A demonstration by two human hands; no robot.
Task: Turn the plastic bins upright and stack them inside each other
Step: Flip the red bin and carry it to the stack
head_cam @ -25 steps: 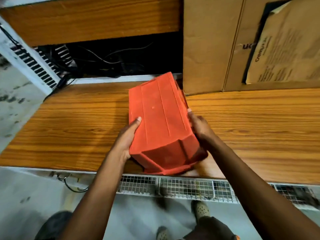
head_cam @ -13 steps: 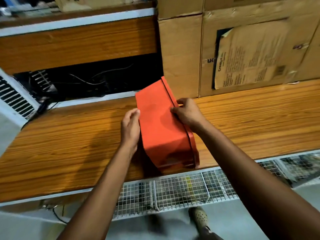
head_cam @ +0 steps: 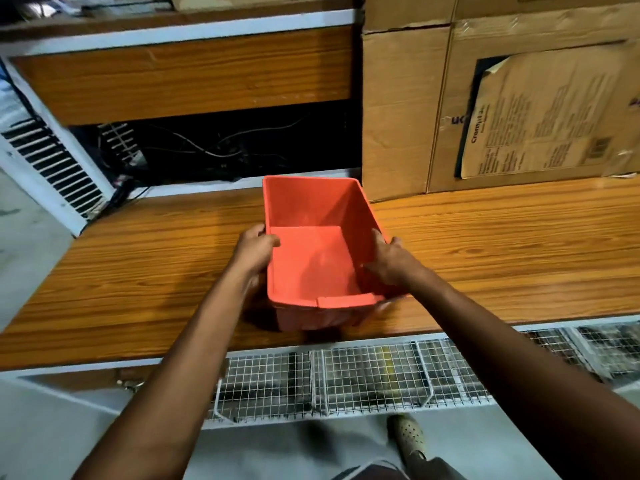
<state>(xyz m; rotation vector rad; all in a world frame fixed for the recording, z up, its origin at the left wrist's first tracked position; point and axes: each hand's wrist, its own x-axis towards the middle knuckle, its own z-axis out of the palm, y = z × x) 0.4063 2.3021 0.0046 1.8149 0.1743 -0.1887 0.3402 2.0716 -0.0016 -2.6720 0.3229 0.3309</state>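
One red plastic bin (head_cam: 311,258) stands upright on the wooden table (head_cam: 138,271), its open top facing me and its inside empty. My left hand (head_cam: 254,249) grips the bin's left wall, thumb over the rim. On the other side my right hand (head_cam: 389,259) holds the right wall, fingers reaching inside. The bin's lipped front edge sits near the table's front edge. No other bin is in view.
Large cardboard boxes (head_cam: 485,109) stand at the back right of the table, close behind the bin. A dark gap with cables (head_cam: 221,147) lies behind it. Wire mesh baskets (head_cam: 346,379) hang under the table front. A white louvred unit (head_cam: 45,164) leans at the left.
The bin went from upside down, through lying on its side, to upright with its opening up. Both hands stayed on its sides throughout the turn.
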